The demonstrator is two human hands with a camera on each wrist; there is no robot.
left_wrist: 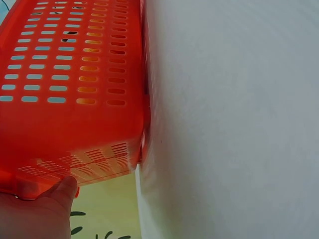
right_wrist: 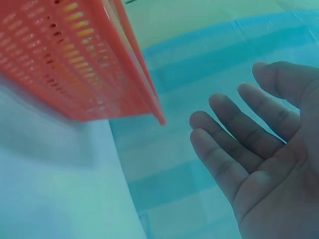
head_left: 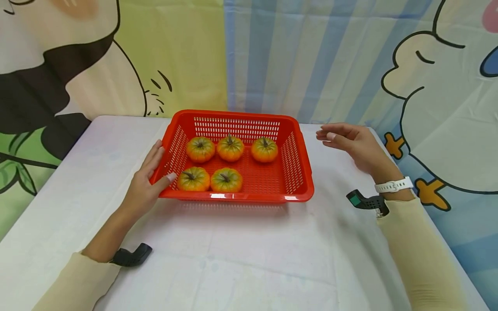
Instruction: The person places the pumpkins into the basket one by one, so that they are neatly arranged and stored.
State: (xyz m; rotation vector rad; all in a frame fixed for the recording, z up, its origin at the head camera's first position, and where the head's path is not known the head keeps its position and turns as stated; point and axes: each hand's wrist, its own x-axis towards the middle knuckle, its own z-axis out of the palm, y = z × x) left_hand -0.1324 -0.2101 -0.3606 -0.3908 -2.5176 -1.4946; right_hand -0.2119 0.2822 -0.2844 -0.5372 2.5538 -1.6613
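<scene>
A red plastic basket (head_left: 264, 181) with slotted walls is on the white table. Inside it are several small orange-green pumpkins: three along the back, such as the right one (head_left: 264, 150), and two at the front left, including this pumpkin (head_left: 226, 180). At the basket's left end, my left hand (head_left: 142, 185) grips the rim, its thumb over the front corner and its fingers along the outer side. My right hand (head_left: 352, 144) is held in the air right of the basket, apart from it. In the right wrist view its fingers (right_wrist: 239, 129) are spread, loosely bent and hold nothing.
The white tablecloth (head_left: 233, 268) extends in front of the basket and to both sides. Behind the table hangs a cartoon-printed curtain (head_left: 264, 56) with stripes. Each wrist carries a black device (head_left: 132, 255); a white band (head_left: 394, 185) circles the right one.
</scene>
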